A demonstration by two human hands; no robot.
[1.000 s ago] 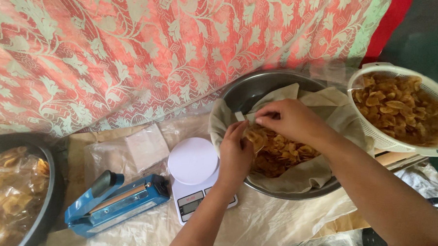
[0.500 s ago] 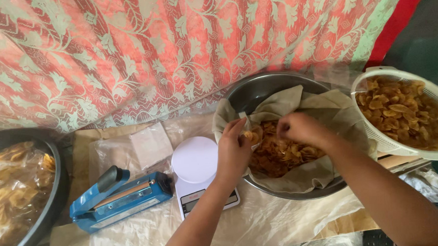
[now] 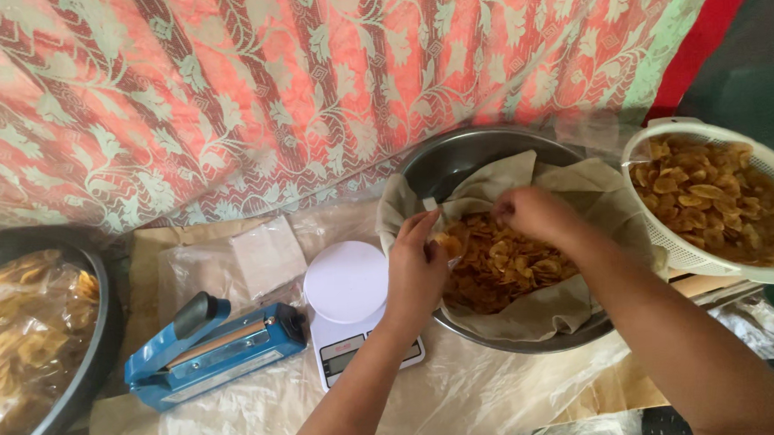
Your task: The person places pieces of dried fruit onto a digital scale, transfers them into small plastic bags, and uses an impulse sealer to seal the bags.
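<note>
A metal bowl [image 3: 453, 151] lined with brownish paper holds a heap of fried chips [image 3: 500, 273]. My left hand [image 3: 415, 272] is at the bowl's left edge, holding a small clear bag [image 3: 445, 241] with some chips in it. Just right of the bag, my right hand [image 3: 533, 217] hovers over the heap. Its fingers are curled together on a few chips, with the fingertips pointing towards the bag's mouth.
A white kitchen scale [image 3: 347, 287] stands left of the bowl, and a blue heat sealer [image 3: 211, 348] lies further left. Flat clear bags [image 3: 264, 256] lie behind them. A dark pan [image 3: 100, 339] of bagged chips is at far left, a white colander [image 3: 662, 242] of chips at right. Patterned cloth hangs behind.
My right hand has shifted a little to the right from the bag's mouth to over the heap of chips. The left hand has kept the bag at the bowl's edge.
</note>
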